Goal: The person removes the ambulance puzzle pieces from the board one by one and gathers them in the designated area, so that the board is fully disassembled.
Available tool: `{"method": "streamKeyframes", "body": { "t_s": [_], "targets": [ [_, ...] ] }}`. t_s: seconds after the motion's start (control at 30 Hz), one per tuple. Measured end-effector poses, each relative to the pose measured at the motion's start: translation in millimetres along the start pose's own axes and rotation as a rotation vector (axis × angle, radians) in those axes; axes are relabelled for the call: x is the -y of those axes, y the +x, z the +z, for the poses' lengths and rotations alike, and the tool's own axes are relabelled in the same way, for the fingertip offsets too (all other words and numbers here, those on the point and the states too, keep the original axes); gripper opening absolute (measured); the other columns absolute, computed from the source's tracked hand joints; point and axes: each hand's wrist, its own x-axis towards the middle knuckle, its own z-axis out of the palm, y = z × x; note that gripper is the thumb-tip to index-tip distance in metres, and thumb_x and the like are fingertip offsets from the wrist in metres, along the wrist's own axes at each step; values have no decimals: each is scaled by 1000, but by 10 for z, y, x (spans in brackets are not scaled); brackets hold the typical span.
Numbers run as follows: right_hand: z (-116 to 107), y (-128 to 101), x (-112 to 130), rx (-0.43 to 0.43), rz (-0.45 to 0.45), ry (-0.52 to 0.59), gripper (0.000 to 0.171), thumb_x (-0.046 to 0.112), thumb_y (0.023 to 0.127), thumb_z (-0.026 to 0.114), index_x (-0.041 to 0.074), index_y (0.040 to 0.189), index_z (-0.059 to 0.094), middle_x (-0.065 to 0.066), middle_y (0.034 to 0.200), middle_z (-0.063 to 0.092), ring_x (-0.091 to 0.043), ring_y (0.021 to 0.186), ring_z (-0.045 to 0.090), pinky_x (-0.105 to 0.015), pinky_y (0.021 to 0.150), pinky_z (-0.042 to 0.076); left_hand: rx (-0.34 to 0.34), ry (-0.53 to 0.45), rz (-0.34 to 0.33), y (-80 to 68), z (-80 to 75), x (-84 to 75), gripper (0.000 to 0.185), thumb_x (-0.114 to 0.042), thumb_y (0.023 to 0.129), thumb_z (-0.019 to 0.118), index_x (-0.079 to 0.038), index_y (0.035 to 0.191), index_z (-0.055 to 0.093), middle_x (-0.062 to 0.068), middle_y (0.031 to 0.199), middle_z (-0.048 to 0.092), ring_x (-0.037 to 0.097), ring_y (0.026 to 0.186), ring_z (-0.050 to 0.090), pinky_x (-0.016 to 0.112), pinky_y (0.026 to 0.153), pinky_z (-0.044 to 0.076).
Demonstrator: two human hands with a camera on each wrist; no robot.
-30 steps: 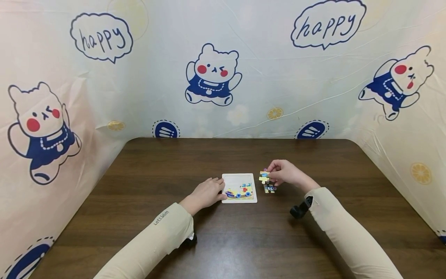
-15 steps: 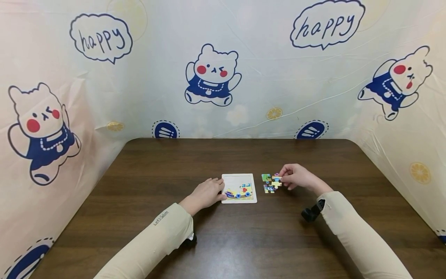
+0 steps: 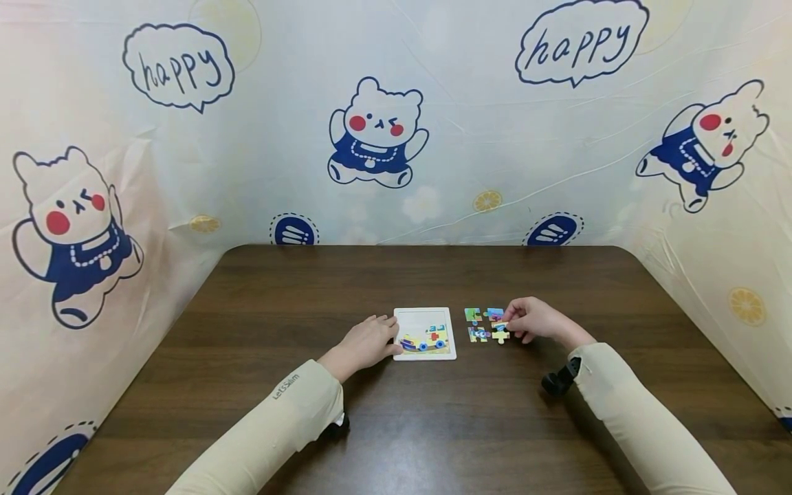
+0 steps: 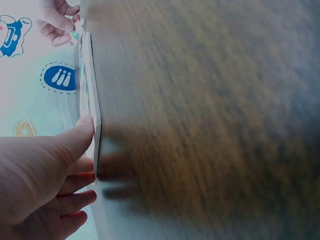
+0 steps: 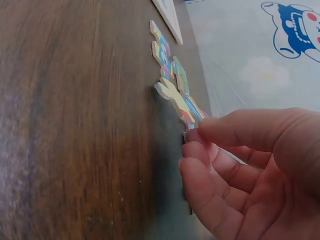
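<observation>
In the head view, my left hand (image 3: 366,344) rests against the left side of a white square puzzle tray (image 3: 426,357), thumb at its near corner and fingers relaxed along the edge. Assembled pieces in the tray show a yellow vehicle with blue wheels. My right hand (image 3: 535,320) pinches a mostly yellow puzzle piece (image 3: 500,337) between thumb and fingertips. Close around that piece lie a green puzzle piece (image 3: 473,314), a blue and purple puzzle piece (image 3: 495,313) and a darker patterned puzzle piece (image 3: 478,335). The right wrist view shows the pinched piece tilted just above the tabletop.
Everything lies on a dark brown wooden table (image 3: 396,426). Behind it and at the sides hangs a pale printed curtain (image 3: 260,158) with cartoon bears. A black wrist camera (image 3: 559,378) hangs below the right cuff.
My right hand has carried the yellow piece rightward and then nearer to me, from over the other pieces to beside them, uncovering the green and purple pieces. The left hand and tray stay put.
</observation>
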Motion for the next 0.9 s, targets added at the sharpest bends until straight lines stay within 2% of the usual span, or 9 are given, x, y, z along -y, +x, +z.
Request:
{"method": "streamKeyframes", "body": {
  "t_s": [0.43, 0.67, 0.9],
  "targets": [
    [34, 25, -19, -15, 29, -82, 11, 7, 90, 58, -1, 95, 62, -3, 72, 53, -14, 63, 51, -27, 54, 50, 6, 3, -8, 2, -6, 4, 32, -34, 89, 62, -3, 82, 58, 19, 129, 58, 35, 124, 52, 46, 107, 38],
    [42, 39, -21, -30, 63, -96, 10, 9, 90, 60, 1, 94, 62, -4, 74, 54, -15, 64, 51, -27, 56, 51, -6, 3, 3, 2, 2, 9, 32, -34, 89, 63, -4, 79, 57, 19, 127, 60, 35, 122, 53, 46, 106, 39],
    [49, 43, -15, -31, 56, -106, 10, 8, 90, 59, 0, 95, 62, -4, 74, 55, -15, 63, 52, -28, 56, 52, 5, -7, -5, 2, -5, 2, 32, -33, 89, 63, -4, 79, 57, 19, 128, 59, 36, 123, 52, 46, 106, 38]
  ]
}}
